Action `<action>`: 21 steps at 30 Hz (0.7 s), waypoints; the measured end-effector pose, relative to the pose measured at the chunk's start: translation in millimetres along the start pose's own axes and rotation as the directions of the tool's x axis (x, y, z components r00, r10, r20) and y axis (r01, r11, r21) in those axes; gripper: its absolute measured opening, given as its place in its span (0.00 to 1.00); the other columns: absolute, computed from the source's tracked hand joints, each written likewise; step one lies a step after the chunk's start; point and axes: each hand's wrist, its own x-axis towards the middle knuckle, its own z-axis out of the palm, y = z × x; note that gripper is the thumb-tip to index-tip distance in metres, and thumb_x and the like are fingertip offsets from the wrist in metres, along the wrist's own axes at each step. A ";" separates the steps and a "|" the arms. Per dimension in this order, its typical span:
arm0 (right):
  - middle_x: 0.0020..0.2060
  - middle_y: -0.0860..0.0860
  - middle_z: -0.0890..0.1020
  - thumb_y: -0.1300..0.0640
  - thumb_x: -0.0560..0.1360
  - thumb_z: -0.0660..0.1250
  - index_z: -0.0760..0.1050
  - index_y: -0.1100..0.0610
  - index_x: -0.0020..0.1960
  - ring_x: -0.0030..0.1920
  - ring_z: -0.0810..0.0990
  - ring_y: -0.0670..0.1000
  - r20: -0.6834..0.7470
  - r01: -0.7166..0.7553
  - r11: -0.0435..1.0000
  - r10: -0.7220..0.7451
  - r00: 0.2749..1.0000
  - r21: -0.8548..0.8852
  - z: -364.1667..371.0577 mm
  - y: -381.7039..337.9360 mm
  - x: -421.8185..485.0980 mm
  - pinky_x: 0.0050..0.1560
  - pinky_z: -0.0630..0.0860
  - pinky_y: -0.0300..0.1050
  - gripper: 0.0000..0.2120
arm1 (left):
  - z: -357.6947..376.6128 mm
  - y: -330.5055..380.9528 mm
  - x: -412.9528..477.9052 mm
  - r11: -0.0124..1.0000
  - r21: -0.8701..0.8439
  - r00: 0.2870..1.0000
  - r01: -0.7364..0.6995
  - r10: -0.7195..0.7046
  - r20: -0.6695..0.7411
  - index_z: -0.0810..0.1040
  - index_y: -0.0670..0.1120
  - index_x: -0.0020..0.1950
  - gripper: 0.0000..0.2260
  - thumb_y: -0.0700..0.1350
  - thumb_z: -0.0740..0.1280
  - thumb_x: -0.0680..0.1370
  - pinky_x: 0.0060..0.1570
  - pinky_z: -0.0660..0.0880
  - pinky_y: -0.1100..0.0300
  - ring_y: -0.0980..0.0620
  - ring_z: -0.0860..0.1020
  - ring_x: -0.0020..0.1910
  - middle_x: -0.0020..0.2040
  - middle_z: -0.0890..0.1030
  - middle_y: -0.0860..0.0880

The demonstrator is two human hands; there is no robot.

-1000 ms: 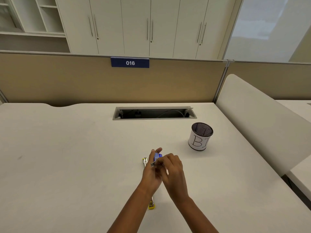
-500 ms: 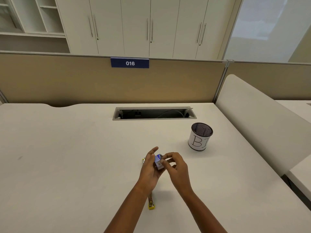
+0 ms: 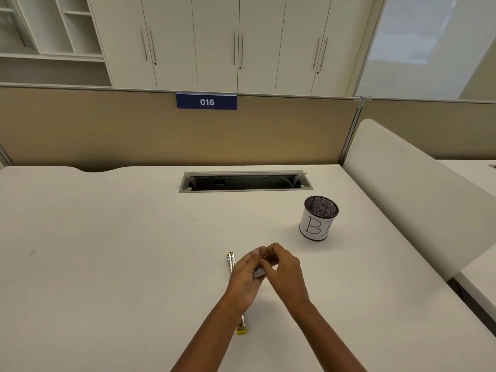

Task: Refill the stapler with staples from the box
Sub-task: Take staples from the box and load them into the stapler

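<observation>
Above desk, near its front middle, your left hand cupped small staple box, fingers curled round it. Your right hand pinched at box top, fingertips closed; whether staples were gripped, cannot tell. Stapler lay open flat on desk beneath left hand, partly hidden. Mesh cup stood apart, far right.

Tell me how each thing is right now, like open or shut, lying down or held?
stapler: opened out flat on the desk, partly under the left arm.
staple box: held in the left hand.
right hand: fingertips pinching at the box's top.
pen cup: upright, apart from the hands.
cable hatch: open.
cabinet doors: shut.
</observation>
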 end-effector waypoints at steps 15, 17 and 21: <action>0.47 0.57 0.82 0.57 0.73 0.67 0.76 0.61 0.53 0.48 0.79 0.55 0.045 -0.025 0.980 0.035 0.998 -0.199 3.2 21.4 -2.1 0.47 0.73 0.42 0.11 | 10.8 2.5 -1.4 0.999 -0.044 1.000 0.026 -0.026 0.004 0.78 0.45 0.46 0.11 0.44 0.57 0.80 0.50 0.76 0.57 0.49 0.76 0.47 0.45 0.76 0.45; 0.47 0.59 0.82 0.60 0.72 0.67 0.76 0.63 0.52 0.47 0.79 0.57 0.019 -0.078 0.970 0.084 0.996 -0.231 -3.7 31.8 5.1 0.45 0.71 0.44 0.11 | 9.7 4.4 -1.8 0.997 0.077 1.000 0.006 -0.005 -0.008 0.77 0.48 0.47 0.10 0.44 0.57 0.80 0.65 0.66 0.54 0.50 0.73 0.55 0.47 0.76 0.49; 0.47 0.63 0.81 0.62 0.71 0.66 0.75 0.65 0.53 0.47 0.78 0.61 -0.072 -0.234 0.927 0.222 0.972 -0.292 -22.7 59.0 23.5 0.40 0.67 0.45 0.11 | 7.3 12.2 -1.5 0.993 0.096 0.997 -0.062 0.065 -0.031 0.78 0.49 0.46 0.10 0.41 0.58 0.80 0.53 0.69 0.60 0.54 0.72 0.46 0.41 0.73 0.51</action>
